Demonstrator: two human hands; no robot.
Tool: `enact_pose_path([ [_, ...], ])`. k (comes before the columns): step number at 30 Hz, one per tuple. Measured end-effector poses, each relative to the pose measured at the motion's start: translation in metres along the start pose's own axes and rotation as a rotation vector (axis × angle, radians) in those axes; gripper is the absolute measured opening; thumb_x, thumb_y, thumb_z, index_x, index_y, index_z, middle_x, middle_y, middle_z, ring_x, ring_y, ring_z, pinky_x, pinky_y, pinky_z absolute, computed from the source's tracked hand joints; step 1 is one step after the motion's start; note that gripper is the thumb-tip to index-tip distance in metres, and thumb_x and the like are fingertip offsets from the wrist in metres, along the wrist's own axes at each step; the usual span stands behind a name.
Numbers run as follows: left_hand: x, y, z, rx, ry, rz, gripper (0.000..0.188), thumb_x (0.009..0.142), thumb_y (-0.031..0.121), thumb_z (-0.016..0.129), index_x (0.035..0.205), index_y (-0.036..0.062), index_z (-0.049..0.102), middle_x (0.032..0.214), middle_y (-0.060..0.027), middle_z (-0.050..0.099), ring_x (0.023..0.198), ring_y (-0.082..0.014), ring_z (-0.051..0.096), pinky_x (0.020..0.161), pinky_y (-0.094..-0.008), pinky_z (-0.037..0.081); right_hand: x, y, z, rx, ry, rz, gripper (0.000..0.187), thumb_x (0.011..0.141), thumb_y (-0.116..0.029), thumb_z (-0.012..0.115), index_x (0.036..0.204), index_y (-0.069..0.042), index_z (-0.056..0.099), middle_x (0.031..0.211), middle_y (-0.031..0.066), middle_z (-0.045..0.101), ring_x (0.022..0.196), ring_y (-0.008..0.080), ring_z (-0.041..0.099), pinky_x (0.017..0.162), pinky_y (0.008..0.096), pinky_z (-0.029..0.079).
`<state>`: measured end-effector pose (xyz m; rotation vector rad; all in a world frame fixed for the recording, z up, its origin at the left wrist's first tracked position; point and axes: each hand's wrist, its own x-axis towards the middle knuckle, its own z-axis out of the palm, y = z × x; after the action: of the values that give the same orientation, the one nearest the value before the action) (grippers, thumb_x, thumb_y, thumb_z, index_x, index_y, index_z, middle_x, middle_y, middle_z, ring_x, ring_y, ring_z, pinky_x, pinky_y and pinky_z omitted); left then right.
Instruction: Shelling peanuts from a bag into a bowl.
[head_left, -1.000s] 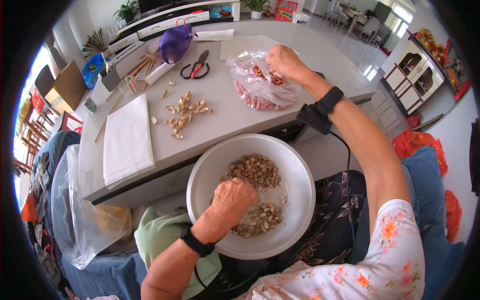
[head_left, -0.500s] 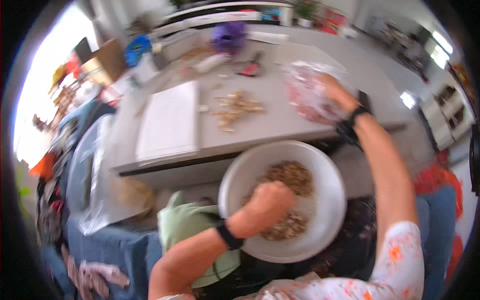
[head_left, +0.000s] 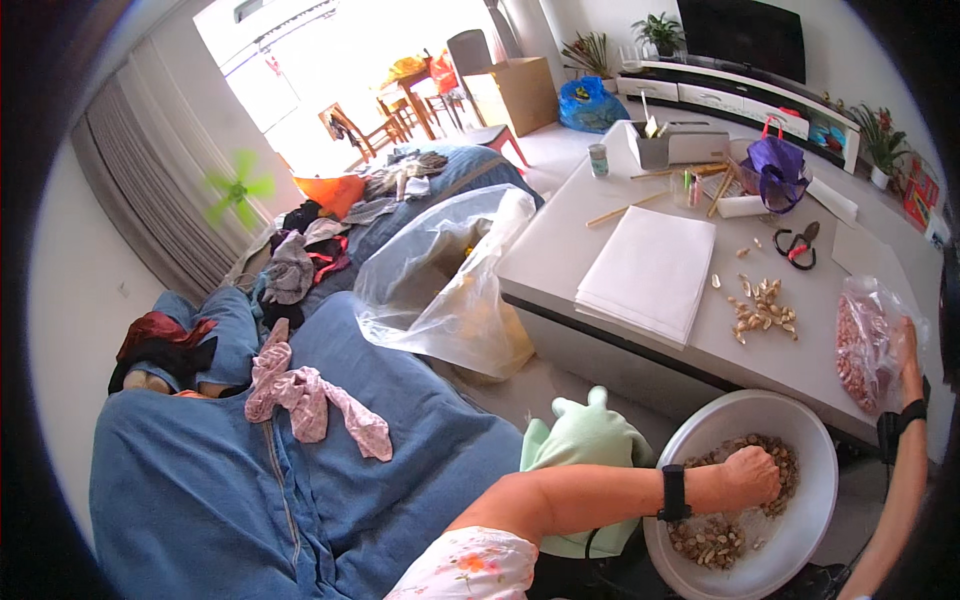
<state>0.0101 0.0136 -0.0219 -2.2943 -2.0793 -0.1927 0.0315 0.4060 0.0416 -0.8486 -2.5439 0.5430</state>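
My left hand (head_left: 750, 476) is closed in a fist inside a white basin (head_left: 688, 440), just over brown shelled bits (head_left: 712, 542) heaped in it. Whatever the fist holds is hidden. A clear plastic bag (head_left: 862, 335) of pinkish, peanut-like kernels lies at the table's right end. My right hand (head_left: 906, 350) is against the bag's right side, its fingers partly covered by the plastic. Whether they grip cannot be made out. Between the bag and a stack of white paper (head_left: 650, 262) lies a small pile of pale, split shells (head_left: 765, 310).
Black-handled scissors (head_left: 798, 246), a purple bag (head_left: 778, 165) and a grey box (head_left: 685, 145) stand farther back on the table. A large clear plastic sack (head_left: 440, 275) hangs beside it. Left is a blue sofa (head_left: 200, 450) with clothes; a green cloth item (head_left: 585, 435) sits beside the basin.
My view has swung left, so the table and basin now appear farther right. The left fist is still in the basin, and the right hand is still at the bag.
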Motion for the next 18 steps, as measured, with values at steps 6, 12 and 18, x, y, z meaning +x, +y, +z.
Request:
enact_pose_path([
  [6,0.006,-0.006,-0.002,0.011,0.073,-0.014,0.007,0.072,0.013,0.063,0.074,0.0074,0.066,0.069,-0.0065,0.065,0.069,-0.0235,0.065,0.055,-0.0342,0.049,0.002,0.016,-0.009,0.248,0.112,0.025,0.026,0.090,-0.019,0.047,0.102,0.000,0.061,0.099,0.0142,0.061,0.089,0.0227,0.058,0.078,0.0305,0.046],
  [12,0.003,-0.010,0.002,-0.004,0.036,-0.031,0.006,0.071,0.012,0.062,0.071,0.0066,0.065,0.070,-0.0082,0.065,0.071,-0.0243,0.065,0.056,-0.0348,0.051,0.000,0.020,-0.008,0.577,0.202,0.031,0.023,0.089,-0.014,0.048,0.104,-0.001,0.060,0.099,0.0104,0.060,0.088,0.0175,0.057,0.077,0.0263,0.046],
  [18,0.008,-0.014,0.015,0.028,0.083,-0.004,0.006,0.069,0.010,0.063,0.072,0.0061,0.066,0.070,-0.0091,0.065,0.072,-0.0243,0.066,0.057,-0.0347,0.052,-0.006,0.011,-0.008,0.919,0.245,0.008,0.021,0.088,-0.010,0.049,0.106,-0.002,0.058,0.099,0.0065,0.060,0.087,0.0123,0.056,0.076,0.0222,0.045],
])
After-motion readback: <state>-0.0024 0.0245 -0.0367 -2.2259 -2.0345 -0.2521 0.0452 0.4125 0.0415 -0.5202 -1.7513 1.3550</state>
